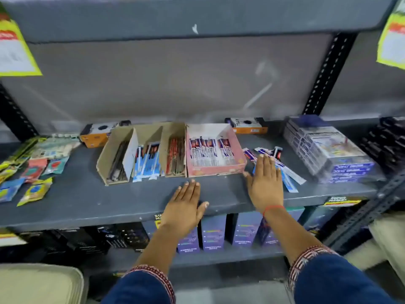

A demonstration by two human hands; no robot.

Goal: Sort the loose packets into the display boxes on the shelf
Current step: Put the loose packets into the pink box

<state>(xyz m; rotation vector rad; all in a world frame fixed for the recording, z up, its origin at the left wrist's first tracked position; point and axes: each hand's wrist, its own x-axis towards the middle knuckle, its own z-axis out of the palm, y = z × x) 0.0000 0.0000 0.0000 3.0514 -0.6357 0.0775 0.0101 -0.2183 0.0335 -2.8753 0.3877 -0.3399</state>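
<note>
Grey shelf: we laid our right hand flat, fingers spread, on loose packets beside the pink box; left hand rested open, empty.

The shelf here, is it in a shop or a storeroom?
Most likely a shop: the grey shelf carries a price label, display boxes of packets, and a yellow promo sign.

The shelf is dull grey-blue; the three-compartment box on it is plain tan cardboard, with black, blue-and-white and red packets from left to right; the box beside it is pink with purple-and-white packets. The loose packets at right are blue, white and purple; the pouches at far left are yellow, red and blue. Both sleeves are dark blue with red-and-white patterned cuffs; the right wrist wears a red thread.
</note>
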